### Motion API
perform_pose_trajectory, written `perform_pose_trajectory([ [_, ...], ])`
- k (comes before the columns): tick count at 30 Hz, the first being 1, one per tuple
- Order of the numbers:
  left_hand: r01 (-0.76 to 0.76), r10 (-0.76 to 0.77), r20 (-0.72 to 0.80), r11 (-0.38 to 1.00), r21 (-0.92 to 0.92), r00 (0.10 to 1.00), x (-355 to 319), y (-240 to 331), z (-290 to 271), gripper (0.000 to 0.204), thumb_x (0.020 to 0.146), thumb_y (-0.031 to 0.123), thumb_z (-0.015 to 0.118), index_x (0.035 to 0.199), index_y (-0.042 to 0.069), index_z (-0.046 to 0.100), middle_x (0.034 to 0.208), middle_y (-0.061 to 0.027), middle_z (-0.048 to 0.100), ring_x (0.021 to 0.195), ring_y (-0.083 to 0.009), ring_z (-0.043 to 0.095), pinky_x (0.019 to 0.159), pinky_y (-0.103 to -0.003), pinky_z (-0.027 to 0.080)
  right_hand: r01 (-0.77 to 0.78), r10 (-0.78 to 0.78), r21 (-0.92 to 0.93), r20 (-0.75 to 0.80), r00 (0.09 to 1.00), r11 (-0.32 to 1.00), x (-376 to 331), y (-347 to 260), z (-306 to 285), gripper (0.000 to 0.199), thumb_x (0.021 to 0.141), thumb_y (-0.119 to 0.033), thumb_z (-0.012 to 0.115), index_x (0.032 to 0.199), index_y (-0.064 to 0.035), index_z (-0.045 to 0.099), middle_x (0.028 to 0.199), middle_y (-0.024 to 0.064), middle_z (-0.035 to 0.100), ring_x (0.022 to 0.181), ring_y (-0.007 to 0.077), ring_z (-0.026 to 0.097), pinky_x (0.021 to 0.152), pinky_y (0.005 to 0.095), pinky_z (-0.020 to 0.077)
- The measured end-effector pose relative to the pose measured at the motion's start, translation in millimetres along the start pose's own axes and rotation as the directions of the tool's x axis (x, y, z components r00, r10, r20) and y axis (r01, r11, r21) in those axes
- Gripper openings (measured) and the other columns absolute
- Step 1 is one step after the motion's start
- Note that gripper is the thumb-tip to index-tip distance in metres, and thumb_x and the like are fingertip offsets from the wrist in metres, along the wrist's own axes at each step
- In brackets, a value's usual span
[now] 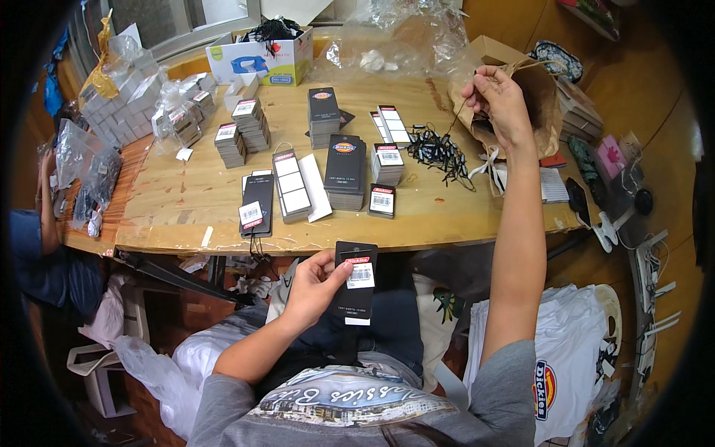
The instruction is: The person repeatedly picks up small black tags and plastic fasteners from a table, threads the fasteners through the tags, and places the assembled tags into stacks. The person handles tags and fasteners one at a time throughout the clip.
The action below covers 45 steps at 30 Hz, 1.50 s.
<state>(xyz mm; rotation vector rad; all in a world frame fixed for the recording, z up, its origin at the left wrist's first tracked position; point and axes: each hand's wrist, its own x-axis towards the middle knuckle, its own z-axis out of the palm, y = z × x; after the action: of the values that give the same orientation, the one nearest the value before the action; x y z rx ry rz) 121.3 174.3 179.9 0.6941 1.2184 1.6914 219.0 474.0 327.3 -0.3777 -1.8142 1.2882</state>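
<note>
The black hang tag (362, 301), with a white barcode sticker (360, 277) on its face, is held over the person's lap, just before the near edge of the table (179, 227). The left hand (316, 289) pinches it at its left side, thumb on the front; the left elbow is bent and the forearm slants inward. A white slip (357, 322) shows below the tag.

The right arm is stretched far forward on the right side. Its hand (497, 100) is raised, with thumb and fingertips pressed together on a black string (456, 113), which hangs toward the string pile (439, 156); whether it is one string or more, it is too thin to tell. I judge this step as picking out a string for the tag. The next move seems to call for drawing it free and bringing its end to the tag's top.
</note>
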Motion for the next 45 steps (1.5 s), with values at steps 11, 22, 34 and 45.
perform_pose_trajectory([
  [11,-0.107,0.075,0.198,0.982,0.155,0.977,1.5,1.3,2.9,0.017,0.08,0.005,0.053,0.095,-0.003,0.054,0.102,-0.0037,0.055,0.064,-0.0035,0.047,0.057,-0.019,0.04,-0.147,0.179,-0.126,0.304,0.936,0.981,-101.2,24.1,23.1,0.007,0.077,-0.011,0.056,0.079,-0.005,0.053,0.077,0.0035,0.053,0.067,0.0102,0.05,0.057,0.0192,0.0379],
  [22,-0.383,0.191,0.456,0.844,0.376,0.869,36.0,-25.4,28.0,0.015,0.074,0.001,0.058,0.088,-0.003,0.059,0.095,-0.0106,0.058,0.077,-0.013,0.053,0.068,-0.024,0.042,0.013,0.04,-0.3,0.171,0.984,0.954,-190.0,43.7,59.3,0.009,0.067,-0.003,0.059,0.076,-0.0055,0.06,0.085,0.0058,0.044,0.079,0.0176,0.042,0.069,0.0271,0.0347],
  [34,-0.411,0.255,0.403,0.834,0.367,0.879,24.2,-19.8,16.2,0.014,0.073,-0.001,0.056,0.087,-0.002,0.06,0.092,-0.0082,0.06,0.078,-0.0119,0.055,0.067,-0.022,0.043,0.249,0.006,-0.856,0.283,0.959,0.453,-93.4,96.4,25.7,0.007,0.072,-0.016,0.056,0.076,-0.0105,0.057,0.087,0.0039,0.046,0.093,0.0206,0.042,0.079,0.0339,0.0313],
  [45,-0.284,0.199,0.333,0.931,0.231,0.922,-1.2,-8.5,-4.5,0.014,0.076,-0.003,0.054,0.088,-0.004,0.06,0.095,-0.0109,0.058,0.082,-0.0125,0.054,0.072,-0.022,0.043,0.364,-0.272,-0.911,0.307,0.912,0.193,-96.7,84.8,4.1,0.011,0.072,-0.015,0.056,0.08,-0.011,0.051,0.093,0.0019,0.05,0.098,0.0183,0.044,0.089,0.0409,0.025],
])
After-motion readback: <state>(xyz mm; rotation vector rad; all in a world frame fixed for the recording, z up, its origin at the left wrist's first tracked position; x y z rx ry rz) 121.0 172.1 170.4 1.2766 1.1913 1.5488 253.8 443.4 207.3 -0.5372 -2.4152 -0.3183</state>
